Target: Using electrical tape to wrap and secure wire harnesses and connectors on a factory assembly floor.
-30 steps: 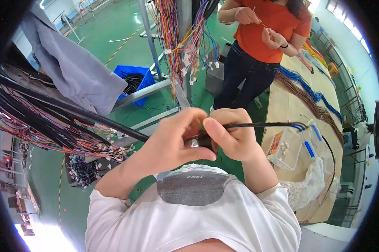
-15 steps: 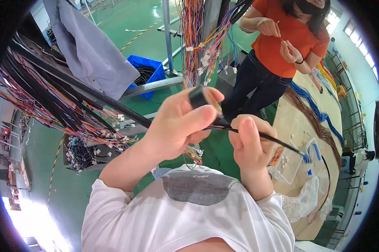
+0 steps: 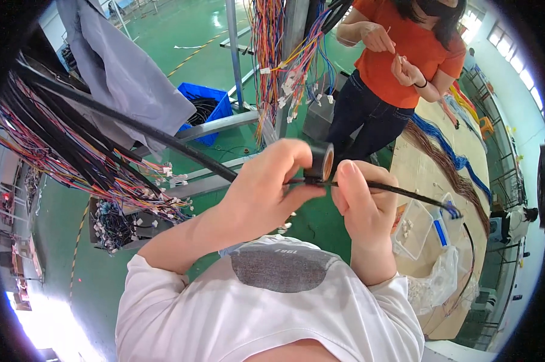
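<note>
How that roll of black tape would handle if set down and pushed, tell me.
Stood on edge, the black tape roll would probably roll, being round. It likely keeps its shape, wound around a brown core. It looks small in the left hand, so probably light.

We see a green floor [image 3: 106, 289] marked by a striped line [image 3: 77, 253] (yellow and black), with bright white glare [image 3: 61, 332] at lower left. To our right, a pale table [image 3: 417, 172] stretches before a light wall [image 3: 513, 120] with a row of windows [image 3: 515, 58].
</note>
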A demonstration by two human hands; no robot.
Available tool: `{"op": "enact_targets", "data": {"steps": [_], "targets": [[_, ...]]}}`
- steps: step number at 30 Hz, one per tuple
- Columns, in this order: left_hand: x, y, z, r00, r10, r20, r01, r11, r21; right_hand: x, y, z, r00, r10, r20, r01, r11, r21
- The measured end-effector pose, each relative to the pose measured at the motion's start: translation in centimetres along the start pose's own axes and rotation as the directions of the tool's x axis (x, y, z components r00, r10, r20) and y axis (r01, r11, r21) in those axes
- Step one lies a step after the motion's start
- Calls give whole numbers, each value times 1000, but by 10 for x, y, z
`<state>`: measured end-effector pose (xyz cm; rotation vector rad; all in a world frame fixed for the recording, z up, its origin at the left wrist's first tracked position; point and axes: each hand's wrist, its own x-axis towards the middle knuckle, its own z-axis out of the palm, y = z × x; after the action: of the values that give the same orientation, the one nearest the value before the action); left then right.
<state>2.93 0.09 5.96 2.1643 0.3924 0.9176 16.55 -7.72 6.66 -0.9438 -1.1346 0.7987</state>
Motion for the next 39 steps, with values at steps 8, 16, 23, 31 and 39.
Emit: {"op": "enact_targets", "data": {"steps": [8, 16, 23, 31, 39], "targets": [[11, 1, -9, 914, -298, 274, 402, 590, -701, 3, 4, 10, 991, 48, -122, -52, 998, -26], [-7, 13, -24, 961, -256, -107, 105, 693, -713, -1, -6, 6, 963, 267, -22, -212, 811, 545], [-4, -2, -34, 892, 417, 173, -393, 906, -154, -2, -7, 1, 953, 287, -99, -199, 837, 510], [4, 2, -15, 913, -380, 150, 407, 881, -240, -4, -3, 14, 991, 111, -69, -98, 980, 173], [7, 27, -32, 895, -433, 109, 331, 479, -813, 0, -12, 5, 953, 263, -152, -150, 842, 518]]}}
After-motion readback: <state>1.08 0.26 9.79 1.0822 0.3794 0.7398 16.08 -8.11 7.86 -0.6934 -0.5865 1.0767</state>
